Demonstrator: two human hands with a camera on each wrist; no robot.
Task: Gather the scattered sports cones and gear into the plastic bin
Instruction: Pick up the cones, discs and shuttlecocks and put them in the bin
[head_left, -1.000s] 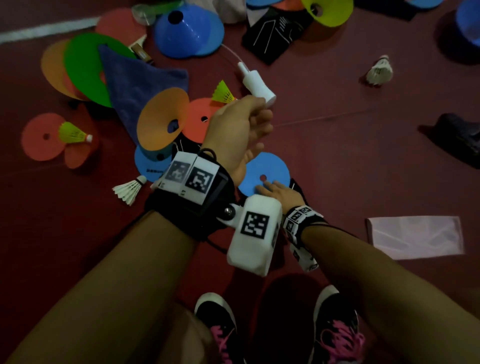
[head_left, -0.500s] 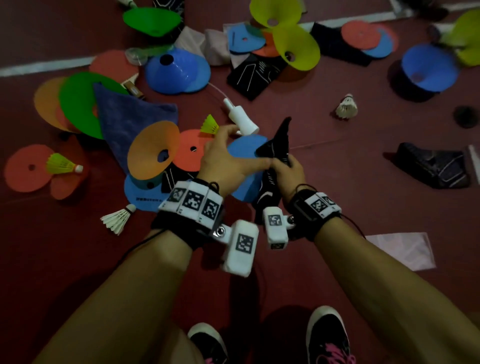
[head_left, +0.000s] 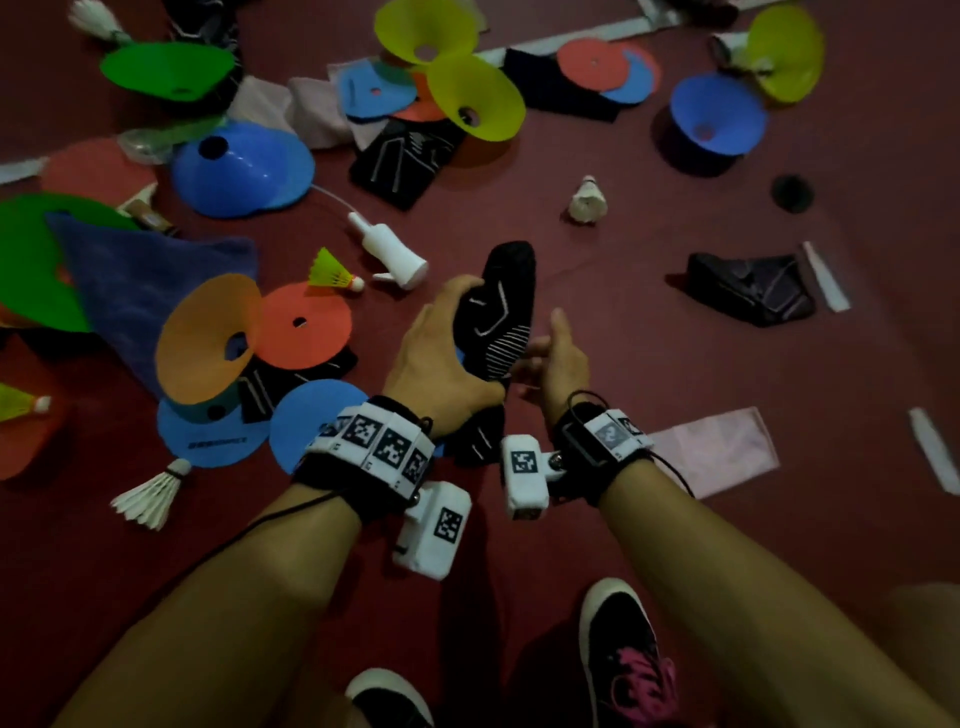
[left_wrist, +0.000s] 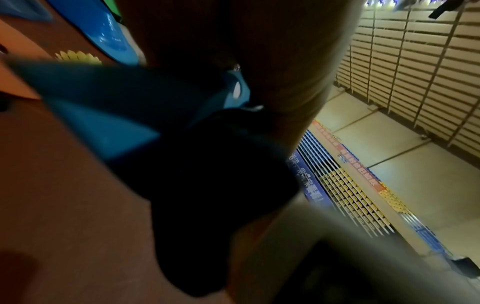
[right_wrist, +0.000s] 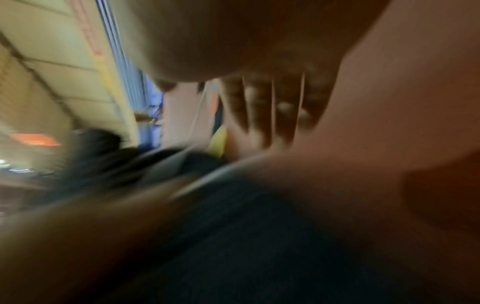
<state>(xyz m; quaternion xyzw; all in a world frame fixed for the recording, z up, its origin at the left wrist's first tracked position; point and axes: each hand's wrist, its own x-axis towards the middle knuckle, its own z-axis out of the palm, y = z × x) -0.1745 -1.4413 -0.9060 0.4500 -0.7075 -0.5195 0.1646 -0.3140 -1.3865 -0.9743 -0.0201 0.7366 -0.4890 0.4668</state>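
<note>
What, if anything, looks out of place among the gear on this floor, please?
The plastic bin is nowhere in view. A yellow cone lies tipped on its side, and the left hand grips a black sock rather than sports gear.

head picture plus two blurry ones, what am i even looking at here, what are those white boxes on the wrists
No robot here: a person is tidying a red sports floor. The big picture comes from a camera on their head, looking down at both arms. The white boxes are small cameras strapped to each wrist; the two blurry pictures come from those, looking along each hand.

The left hand grips a black sock together with a blue flat disc. The right hand is beside the sock; whether it holds it I cannot tell.

Scattered around are coloured cones such as a yellow cone, flat markers like the orange disc, a white shuttlecock and cloths. No bin is in view.
</note>
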